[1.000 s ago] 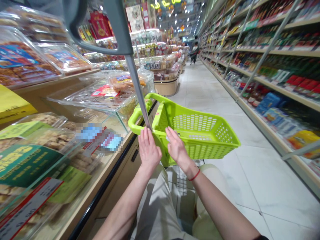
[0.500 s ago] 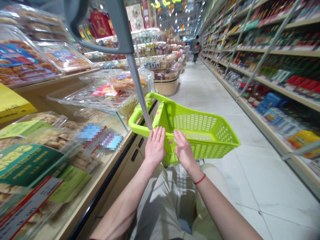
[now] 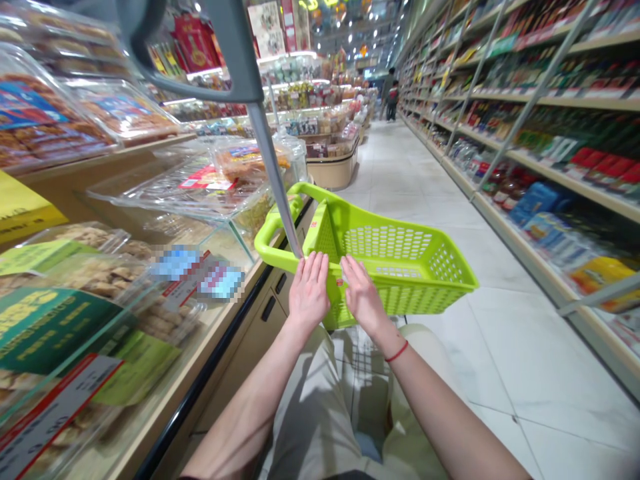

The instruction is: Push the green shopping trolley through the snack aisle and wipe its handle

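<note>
A lime-green plastic shopping basket with perforated walls stands in front of my knees, its handle end to the left. My left hand lies flat at its near side, fingers stretched out and close together, by the foot of a grey metal pole. To its right, my right hand, with a red cord on the wrist, reaches over the basket's near rim. Its fingers extend toward the left; its thumb is mostly hidden. I see nothing held in either hand. A grey looped handle tops the pole, blurred and close to me.
On the left a display counter holds packed snacks, plastic boxes and price labels. Tall stocked shelves line the right side. Between them runs a tiled floor, with people farther down the aisle.
The view shifts slightly. My right hand moves a little left, closer to the left hand, and its fingers look straighter. The left hand stays at the basket's near side.
</note>
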`<act>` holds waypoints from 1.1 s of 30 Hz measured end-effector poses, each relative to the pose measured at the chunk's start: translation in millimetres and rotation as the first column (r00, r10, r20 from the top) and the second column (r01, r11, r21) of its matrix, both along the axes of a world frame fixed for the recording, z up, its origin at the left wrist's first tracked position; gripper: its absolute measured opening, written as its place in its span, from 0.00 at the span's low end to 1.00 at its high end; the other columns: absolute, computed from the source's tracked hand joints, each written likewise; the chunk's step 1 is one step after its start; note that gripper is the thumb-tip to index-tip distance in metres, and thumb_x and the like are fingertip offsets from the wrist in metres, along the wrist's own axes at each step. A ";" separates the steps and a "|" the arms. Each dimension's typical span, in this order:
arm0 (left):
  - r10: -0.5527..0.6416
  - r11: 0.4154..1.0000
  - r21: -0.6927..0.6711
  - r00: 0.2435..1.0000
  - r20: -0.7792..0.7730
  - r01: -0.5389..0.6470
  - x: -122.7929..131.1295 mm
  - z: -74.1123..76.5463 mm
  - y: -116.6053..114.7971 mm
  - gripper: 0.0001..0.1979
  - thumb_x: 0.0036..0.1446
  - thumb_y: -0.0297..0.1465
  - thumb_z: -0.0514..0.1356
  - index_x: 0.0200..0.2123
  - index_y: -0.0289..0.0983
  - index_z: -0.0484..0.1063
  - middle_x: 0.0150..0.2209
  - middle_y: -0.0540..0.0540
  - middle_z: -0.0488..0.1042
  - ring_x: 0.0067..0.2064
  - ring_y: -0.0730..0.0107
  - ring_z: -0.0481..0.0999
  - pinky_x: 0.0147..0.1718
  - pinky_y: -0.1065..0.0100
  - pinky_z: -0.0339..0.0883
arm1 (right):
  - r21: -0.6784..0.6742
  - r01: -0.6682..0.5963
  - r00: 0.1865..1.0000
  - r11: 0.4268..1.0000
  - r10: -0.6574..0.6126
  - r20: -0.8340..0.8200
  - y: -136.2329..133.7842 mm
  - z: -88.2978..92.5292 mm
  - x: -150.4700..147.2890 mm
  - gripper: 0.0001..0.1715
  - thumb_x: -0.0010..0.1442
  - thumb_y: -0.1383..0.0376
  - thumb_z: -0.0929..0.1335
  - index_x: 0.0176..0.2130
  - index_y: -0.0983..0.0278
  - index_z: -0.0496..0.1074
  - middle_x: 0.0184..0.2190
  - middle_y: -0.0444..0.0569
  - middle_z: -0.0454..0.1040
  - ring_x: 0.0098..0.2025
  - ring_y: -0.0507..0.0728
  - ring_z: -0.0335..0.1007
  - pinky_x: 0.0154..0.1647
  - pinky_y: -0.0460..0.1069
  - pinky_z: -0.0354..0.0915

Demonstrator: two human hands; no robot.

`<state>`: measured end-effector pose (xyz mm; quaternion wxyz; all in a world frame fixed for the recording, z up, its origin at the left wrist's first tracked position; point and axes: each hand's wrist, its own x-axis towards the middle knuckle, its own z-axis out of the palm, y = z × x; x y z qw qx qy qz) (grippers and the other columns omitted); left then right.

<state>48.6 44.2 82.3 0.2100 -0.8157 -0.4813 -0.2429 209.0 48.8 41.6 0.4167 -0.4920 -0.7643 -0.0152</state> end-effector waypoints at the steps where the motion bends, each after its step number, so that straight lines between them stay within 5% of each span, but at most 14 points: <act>1: -0.002 1.000 -0.004 1.000 0.005 0.002 0.1 -0.1 -0.1 0.35 0.54 0.22 0.52 0.66 0.27 0.56 0.67 0.36 0.62 0.70 0.56 0.55 0.70 0.52 0.46 | -0.010 0.032 0.999 0.999 -0.031 0.005 -1.6 -4.9 7.6 0.42 0.56 0.79 0.57 0.69 0.70 0.55 0.67 0.62 0.59 0.71 0.61 0.51 0.71 0.64 0.52; 6: 0.001 1.000 -0.009 1.000 0.029 -0.001 2.7 -0.8 -0.6 0.35 0.53 0.21 0.53 0.66 0.26 0.56 0.67 0.36 0.62 0.70 0.54 0.56 0.70 0.52 0.45 | -0.060 0.138 0.990 0.989 -0.136 0.029 -5.5 -11.9 24.5 0.42 0.54 0.80 0.56 0.67 0.72 0.57 0.66 0.63 0.60 0.71 0.61 0.51 0.71 0.64 0.50; 15: 0.002 1.000 0.004 1.000 0.007 -0.002 2.7 0.6 -1.1 0.34 0.53 0.21 0.53 0.65 0.24 0.58 0.66 0.35 0.62 0.70 0.53 0.55 0.70 0.51 0.45 | -0.043 -0.033 0.999 0.999 0.035 0.039 -3.4 11.2 3.9 0.37 0.58 0.78 0.55 0.66 0.75 0.59 0.66 0.67 0.59 0.71 0.61 0.49 0.71 0.62 0.51; 26: 0.000 1.000 0.023 1.000 0.020 0.000 2.5 2.6 -1.4 0.34 0.52 0.21 0.53 0.64 0.26 0.59 0.65 0.36 0.64 0.69 0.53 0.57 0.70 0.52 0.47 | -0.049 0.109 0.994 0.993 -0.108 0.027 -10.0 -18.9 48.2 0.44 0.52 0.81 0.57 0.67 0.70 0.57 0.66 0.63 0.60 0.71 0.62 0.49 0.71 0.66 0.51; 30: 0.005 1.000 0.005 1.000 0.024 -0.005 3.8 2.1 -1.6 0.34 0.52 0.21 0.53 0.65 0.25 0.59 0.66 0.35 0.63 0.70 0.52 0.56 0.70 0.51 0.46 | -0.087 0.105 0.994 0.991 -0.107 -0.016 -6.8 -7.8 32.6 0.42 0.53 0.81 0.57 0.66 0.72 0.58 0.65 0.65 0.61 0.71 0.62 0.50 0.71 0.65 0.51; 33: 0.006 1.000 -0.018 1.000 0.029 -0.006 4.3 1.6 -2.1 0.34 0.53 0.22 0.53 0.65 0.25 0.58 0.66 0.34 0.62 0.70 0.52 0.55 0.71 0.50 0.45 | -0.078 -0.021 1.000 0.997 0.021 0.003 -2.9 8.0 13.4 0.40 0.55 0.79 0.57 0.66 0.74 0.59 0.66 0.67 0.60 0.71 0.62 0.50 0.71 0.63 0.52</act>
